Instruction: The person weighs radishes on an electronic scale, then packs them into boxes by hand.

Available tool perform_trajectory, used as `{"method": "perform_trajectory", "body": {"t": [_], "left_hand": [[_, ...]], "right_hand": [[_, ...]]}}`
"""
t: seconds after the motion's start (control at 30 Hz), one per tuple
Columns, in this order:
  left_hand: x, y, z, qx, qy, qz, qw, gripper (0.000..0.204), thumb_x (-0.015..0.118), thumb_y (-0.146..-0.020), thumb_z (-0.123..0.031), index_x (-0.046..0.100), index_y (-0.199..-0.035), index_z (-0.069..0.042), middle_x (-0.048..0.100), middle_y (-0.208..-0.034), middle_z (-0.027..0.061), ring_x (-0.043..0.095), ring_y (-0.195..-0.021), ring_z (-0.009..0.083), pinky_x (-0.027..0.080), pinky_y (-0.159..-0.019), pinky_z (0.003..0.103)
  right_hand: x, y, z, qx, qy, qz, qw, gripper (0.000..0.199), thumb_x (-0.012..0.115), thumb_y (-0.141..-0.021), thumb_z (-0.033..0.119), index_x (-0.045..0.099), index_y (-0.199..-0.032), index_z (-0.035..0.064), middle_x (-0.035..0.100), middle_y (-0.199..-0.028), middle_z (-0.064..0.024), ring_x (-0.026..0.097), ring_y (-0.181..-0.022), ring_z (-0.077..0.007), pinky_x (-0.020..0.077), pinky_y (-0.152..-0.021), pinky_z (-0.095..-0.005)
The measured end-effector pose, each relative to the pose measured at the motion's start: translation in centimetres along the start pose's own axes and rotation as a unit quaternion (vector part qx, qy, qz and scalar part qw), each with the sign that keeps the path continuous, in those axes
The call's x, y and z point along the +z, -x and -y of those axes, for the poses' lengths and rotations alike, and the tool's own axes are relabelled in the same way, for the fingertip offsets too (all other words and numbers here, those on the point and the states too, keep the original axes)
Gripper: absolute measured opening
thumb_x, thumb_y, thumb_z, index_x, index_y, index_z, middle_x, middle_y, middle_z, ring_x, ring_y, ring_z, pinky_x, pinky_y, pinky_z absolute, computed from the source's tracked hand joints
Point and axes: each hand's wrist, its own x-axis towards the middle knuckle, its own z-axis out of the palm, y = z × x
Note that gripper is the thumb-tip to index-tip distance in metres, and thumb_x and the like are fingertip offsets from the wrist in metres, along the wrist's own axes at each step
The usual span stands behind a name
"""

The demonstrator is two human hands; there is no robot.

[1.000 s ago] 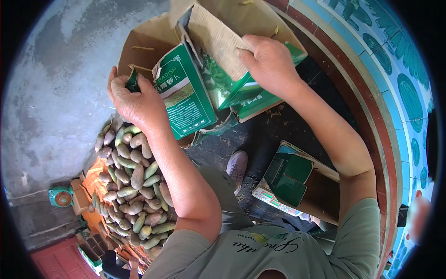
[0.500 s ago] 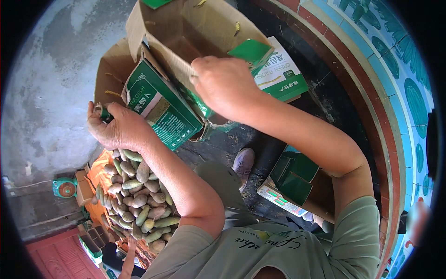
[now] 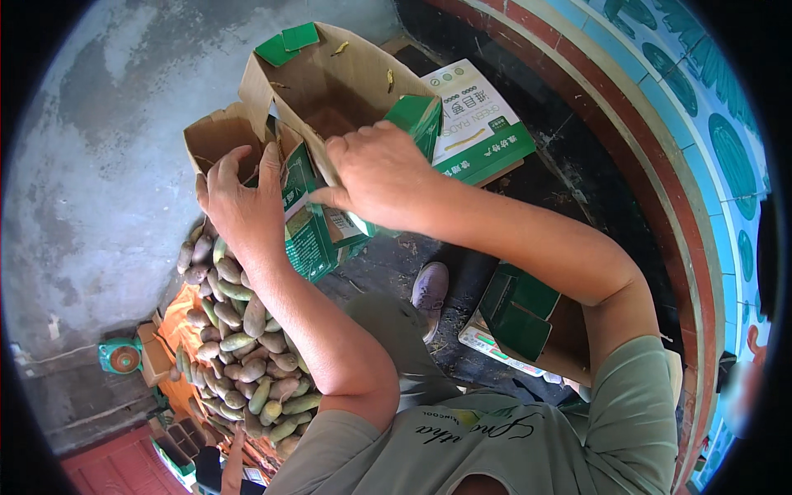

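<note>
Two open cardboard cartons, brown inside and green outside, stand side by side in front of me. My right hand [image 3: 379,177] is closed over the near wall of the larger carton [image 3: 289,87], its thumb on the outside. My left hand [image 3: 241,202] is over the smaller carton [image 3: 216,136] on the left, thumb and fingers apart around its opening. Nothing shows between these fingers. Green cardboard flaps [image 3: 299,37] stick up at the larger carton's far rim, and yellow cord handles [image 3: 390,80] show on its inner wall.
A heap of long green and brownish radishes [image 3: 247,355] lies on orange sheeting at the left. A flat white-and-green carton [image 3: 483,124] lies at the right. An open box with green flaps [image 3: 520,313] stands by a scale [image 3: 495,351]. Another person's arm [image 3: 233,462] shows at lower left.
My left hand has moved right and its fingers have spread from their earlier pinch. The right hand has shifted slightly left, still on the larger carton, and both cartons appear lower in view.
</note>
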Motion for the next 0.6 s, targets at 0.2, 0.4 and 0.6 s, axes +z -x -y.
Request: {"method": "perform_trajectory", "body": {"t": [0.2, 0.4, 0.6], "left_hand": [[0.2, 0.4, -0.7, -0.047, 0.023, 0.075, 0.996, 0.028, 0.067, -0.076, -0.031, 0.066, -0.082, -0.004, 0.063, -0.090, 0.0155, 0.057, -0.094, 0.0312, 0.033, -0.098, 0.041], [2.0, 0.8, -2.2, -0.075, 0.084, 0.126, 0.986, 0.033, 0.068, -0.074, -0.032, 0.065, -0.085, -0.001, 0.063, -0.097, 0.0171, 0.053, -0.102, 0.0333, 0.038, -0.092, 0.041], [3.0, 0.5, -3.8, -0.077, 0.050, 0.185, 0.978, 0.033, 0.069, -0.074, -0.031, 0.065, -0.087, -0.001, 0.060, -0.103, 0.0195, 0.052, -0.104, 0.0359, 0.037, -0.093, 0.041]], "right_hand": [[-1.6, 1.3, -8.6, 0.117, -0.179, -0.214, 0.953, 0.042, 0.044, -0.088, 0.041, 0.063, -0.091, 0.0035, 0.061, -0.088, -0.0170, 0.057, -0.086, -0.0345, 0.0449, -0.076, -0.0413], [1.0, 6.2, -18.5, 0.227, -0.212, -0.129, 0.942, 0.041, 0.047, -0.088, 0.039, 0.060, -0.101, 0.0023, 0.062, -0.093, -0.0173, 0.060, -0.089, -0.0293, 0.0459, -0.077, -0.0344], [-0.6, 5.6, -18.1, 0.193, -0.372, -0.079, 0.905, 0.040, 0.061, -0.081, 0.038, 0.061, -0.097, 0.0014, 0.062, -0.081, -0.0101, 0.059, -0.075, -0.0131, 0.0464, -0.068, -0.0263]]}}
